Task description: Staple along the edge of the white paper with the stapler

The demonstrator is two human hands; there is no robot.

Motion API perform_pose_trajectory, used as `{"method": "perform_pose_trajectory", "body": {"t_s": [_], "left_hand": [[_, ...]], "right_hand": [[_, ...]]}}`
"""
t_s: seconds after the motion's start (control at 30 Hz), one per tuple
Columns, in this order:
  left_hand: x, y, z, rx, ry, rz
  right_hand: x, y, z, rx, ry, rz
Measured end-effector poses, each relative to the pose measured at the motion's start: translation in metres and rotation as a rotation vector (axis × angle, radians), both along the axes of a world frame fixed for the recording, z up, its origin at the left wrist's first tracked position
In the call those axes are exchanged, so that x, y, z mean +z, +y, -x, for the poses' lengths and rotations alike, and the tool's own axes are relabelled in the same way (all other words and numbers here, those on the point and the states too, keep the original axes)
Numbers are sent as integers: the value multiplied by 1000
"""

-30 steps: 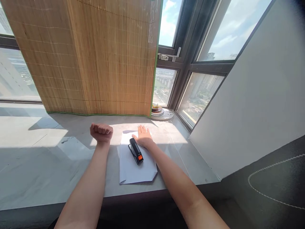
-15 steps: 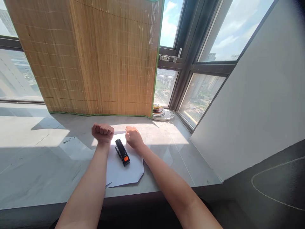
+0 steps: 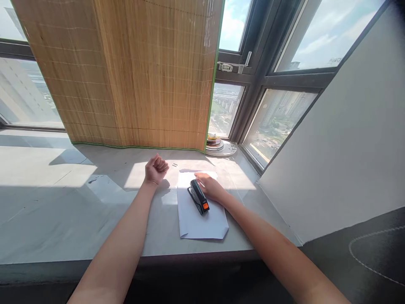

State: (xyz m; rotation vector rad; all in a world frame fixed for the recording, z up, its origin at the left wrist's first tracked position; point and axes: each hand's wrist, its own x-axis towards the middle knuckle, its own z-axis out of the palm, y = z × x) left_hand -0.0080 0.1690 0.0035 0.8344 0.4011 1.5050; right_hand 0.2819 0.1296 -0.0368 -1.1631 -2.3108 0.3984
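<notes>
A black stapler with an orange patch lies at a slant on several white sheets of paper. My right hand is at the stapler's far end, with its fingers curled against that end and partly hidden behind it. To the left of the paper, my left hand is held as a fist over the pale stone sill, its shadow falling beside it. Whatever the fist may hold is hidden. Two tiny staple-like bits lie on the sill between the fist and the paper.
A bamboo blind hangs behind the sill. A small stack of plates stands in the far right corner by the window frame. The white wall bounds the right side, and the sill's front edge runs below the paper.
The paper and stapler have shifted right along with my right hand, which is now closer to the stapler. My left fist has turned and moved away from the paper, uncovering the tiny bits.
</notes>
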Motion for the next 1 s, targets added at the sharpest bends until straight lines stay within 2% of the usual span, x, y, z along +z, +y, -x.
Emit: {"method": "perform_pose_trajectory", "body": {"t_s": [0.13, 0.23, 0.33, 0.4, 0.53, 0.67, 0.73, 0.83, 1.0], "left_hand": [[-5, 5, -18, 107, 140, 26], [-11, 5, -27, 240, 346, 94], [-14, 3, -35, 268, 558, 107], [-16, 0, -41, 235, 719, 23], [-20, -5, -52, 171, 1140, -276], [-29, -5, -56, 103, 1478, -527], [-34, -2, -56, 122, 1547, -593], [-37, 0, -56, 147, 1571, -639], [-34, -2, -56, 129, 1562, -637]], "right_hand": [[-8, 2, -18, -31, 22, 20], [-9, 4, -19, -32, 53, 42], [-5, 6, -18, -6, 95, 79], [1, 6, -20, 33, 132, 65], [22, -1, -29, 34, 263, -45], [43, -16, -36, 160, 201, 150], [51, -25, -35, 233, 100, 232], [58, -34, -30, 269, -13, 298], [63, -41, -22, 254, -43, 262]]}}
